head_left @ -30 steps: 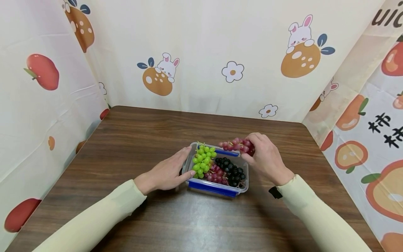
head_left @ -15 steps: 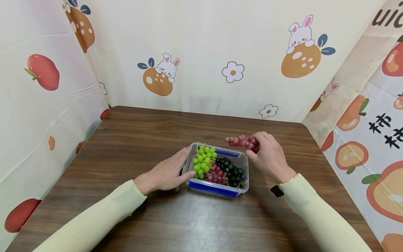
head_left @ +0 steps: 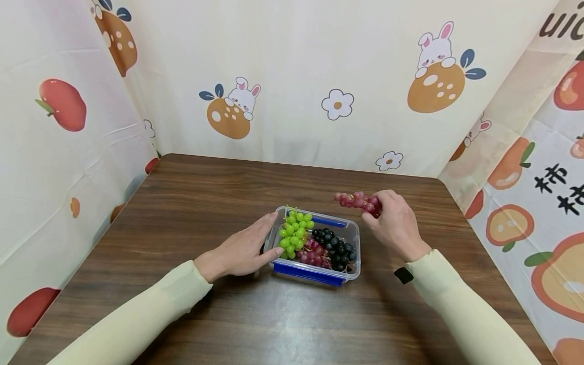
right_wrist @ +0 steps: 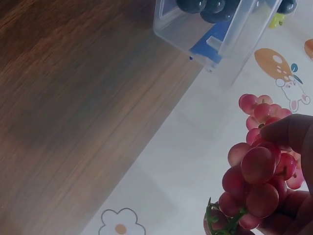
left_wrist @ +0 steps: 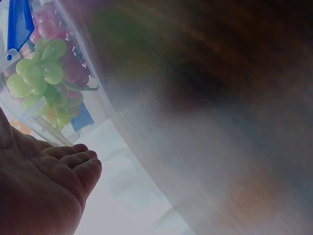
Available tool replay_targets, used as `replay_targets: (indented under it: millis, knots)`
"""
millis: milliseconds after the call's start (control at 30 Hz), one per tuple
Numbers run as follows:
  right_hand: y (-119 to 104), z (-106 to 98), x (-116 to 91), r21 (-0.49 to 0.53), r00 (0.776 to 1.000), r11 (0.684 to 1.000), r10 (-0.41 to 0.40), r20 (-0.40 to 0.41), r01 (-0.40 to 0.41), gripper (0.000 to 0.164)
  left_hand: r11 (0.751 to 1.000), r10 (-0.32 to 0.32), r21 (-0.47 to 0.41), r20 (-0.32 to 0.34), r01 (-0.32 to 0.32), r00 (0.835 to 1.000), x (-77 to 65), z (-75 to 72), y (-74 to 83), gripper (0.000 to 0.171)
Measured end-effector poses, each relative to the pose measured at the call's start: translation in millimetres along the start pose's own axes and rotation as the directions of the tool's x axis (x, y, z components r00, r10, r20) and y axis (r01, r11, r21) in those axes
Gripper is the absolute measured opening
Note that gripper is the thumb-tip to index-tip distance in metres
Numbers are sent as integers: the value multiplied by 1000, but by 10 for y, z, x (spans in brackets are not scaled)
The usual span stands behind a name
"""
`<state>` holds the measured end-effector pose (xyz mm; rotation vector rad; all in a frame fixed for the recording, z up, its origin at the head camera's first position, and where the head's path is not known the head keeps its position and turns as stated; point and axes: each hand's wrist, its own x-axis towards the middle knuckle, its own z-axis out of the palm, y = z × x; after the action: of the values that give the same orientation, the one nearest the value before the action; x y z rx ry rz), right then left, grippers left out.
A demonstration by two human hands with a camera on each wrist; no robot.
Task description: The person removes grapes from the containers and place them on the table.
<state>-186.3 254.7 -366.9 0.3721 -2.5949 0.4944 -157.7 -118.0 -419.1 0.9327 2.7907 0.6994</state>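
Note:
My right hand (head_left: 397,225) pinches a bunch of red grapes (head_left: 358,201) in the air, behind and right of a clear plastic container (head_left: 353,235) with blue clips. Seen from the right wrist, thumb and finger grip the red bunch (right_wrist: 257,169), its green stem pointing down. Inside the container lie green grapes (head_left: 294,234) on the left, more red grapes (head_left: 314,253) in the middle and black grapes (head_left: 336,248) on the right. My left hand (head_left: 244,248) rests against the container's left end with its fingers straight; the left wrist view shows the fingertips at the clear wall (left_wrist: 54,132).
The container stands on a dark wood-grain table (head_left: 219,187). Fruit-and-rabbit printed curtains (head_left: 292,91) hang behind the table and along both sides. A small black item (head_left: 403,275) sits at the right sleeve cuff.
My right hand has moved right and slightly away from me with the red grapes, from over the container's back right corner to beyond it. The left hand and container stay put.

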Motion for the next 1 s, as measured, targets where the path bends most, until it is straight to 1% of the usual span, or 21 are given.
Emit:
replay_targets:
  millis: [100,300,500,700,1000]
  knots:
    - [17,5,5,-4,999,1000,31,11,-31,16,1000,-2,1,2,2,1000,-4,-2,2,90]
    - [62,21,21,-9,998,998,65,18,-64,15,1000,-2,6,1,2,1000,-6,-5,-1,90]
    - [112,36,15,-15,993,993,114,45,-113,16,1000,-5,6,6,5,1000,-6,-3,-1,90]
    - [153,40,11,-32,988,989,143,63,-141,18,1000,-2,8,6,2,1000,-1,-9,4,90]
    - [206,46,3,-68,972,978,205,115,-198,24,1000,-1,12,4,1,1000,0,-3,-11,91]
